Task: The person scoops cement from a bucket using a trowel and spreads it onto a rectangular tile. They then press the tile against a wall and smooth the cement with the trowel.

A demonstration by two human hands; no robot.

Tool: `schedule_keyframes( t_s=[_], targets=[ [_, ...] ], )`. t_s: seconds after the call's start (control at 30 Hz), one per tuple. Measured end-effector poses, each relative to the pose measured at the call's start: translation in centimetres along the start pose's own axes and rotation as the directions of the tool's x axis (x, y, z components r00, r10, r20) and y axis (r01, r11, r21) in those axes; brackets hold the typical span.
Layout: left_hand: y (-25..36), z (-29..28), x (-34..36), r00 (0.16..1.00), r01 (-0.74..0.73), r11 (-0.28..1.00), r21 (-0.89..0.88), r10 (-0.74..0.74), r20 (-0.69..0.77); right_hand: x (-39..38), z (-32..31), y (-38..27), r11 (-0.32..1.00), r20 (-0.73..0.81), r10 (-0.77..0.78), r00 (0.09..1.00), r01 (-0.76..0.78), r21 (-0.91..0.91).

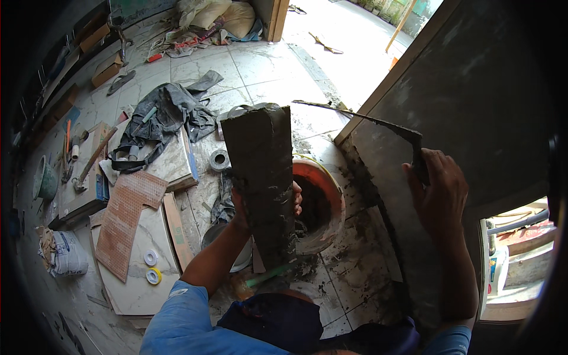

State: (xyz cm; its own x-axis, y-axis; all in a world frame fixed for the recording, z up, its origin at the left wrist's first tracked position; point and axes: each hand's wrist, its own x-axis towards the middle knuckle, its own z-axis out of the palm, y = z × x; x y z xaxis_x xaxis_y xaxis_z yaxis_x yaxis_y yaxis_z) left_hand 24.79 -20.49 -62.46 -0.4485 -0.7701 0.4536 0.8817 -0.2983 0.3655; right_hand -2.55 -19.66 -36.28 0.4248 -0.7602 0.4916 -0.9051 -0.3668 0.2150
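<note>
A long grey slab (260,171), its face coated with what looks like wet mortar, stands tilted in front of me. My left hand (239,212) grips it from behind, with the fingertips curling round its right edge. At the right, my right hand (439,184) is closed on the handle of a trowel (386,124). The thin blade shows edge-on, pointing left and away from me, apart from the slab. Behind and to the right of the slab stands an orange bucket (341,198) with dark mortar inside, partly hidden by the slab.
Left lie marble-look tiles (139,290), a brown textured sheet (127,225), tape rolls (153,276), a hammer (94,157) and a dark bag (171,112). A grey wall (467,106) rises close on my right. Sacks (236,19) sit beside a bright doorway.
</note>
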Motion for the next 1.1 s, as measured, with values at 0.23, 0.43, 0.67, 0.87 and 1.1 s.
schedule_keyframes(
  t_s=[0.23,0.43,0.67,0.87,1.1],
  targets=[
    [-0.7,0.6,0.7,0.994,0.105,0.993,0.048,-0.105,0.007,0.0,0.0,0.7,0.981,-0.144,-0.054,0.988,0.025,-0.194],
    [-1.7,1.5,1.0,0.988,0.155,0.983,0.101,-0.154,-0.021,0.3,-1.0,-1.1,0.976,-0.208,-0.164,0.964,0.127,-0.179],
    [-1.0,2.3,2.2,0.978,0.151,0.988,-0.026,-0.153,-0.138,-0.5,-0.5,-1.1,0.949,-0.046,0.132,0.990,-0.112,0.296],
    [2.8,0.6,2.3,0.954,0.065,0.997,0.045,-0.049,-0.295,-7.3,3.3,-0.1,0.543,0.556,0.124,0.822,-0.525,0.656],
    [3.4,-0.8,2.8,0.905,-0.054,0.996,-0.067,0.021,-0.424,-14.2,5.9,-4.7,0.179,0.938,-0.169,0.304,-0.926,0.332]
  ],
)
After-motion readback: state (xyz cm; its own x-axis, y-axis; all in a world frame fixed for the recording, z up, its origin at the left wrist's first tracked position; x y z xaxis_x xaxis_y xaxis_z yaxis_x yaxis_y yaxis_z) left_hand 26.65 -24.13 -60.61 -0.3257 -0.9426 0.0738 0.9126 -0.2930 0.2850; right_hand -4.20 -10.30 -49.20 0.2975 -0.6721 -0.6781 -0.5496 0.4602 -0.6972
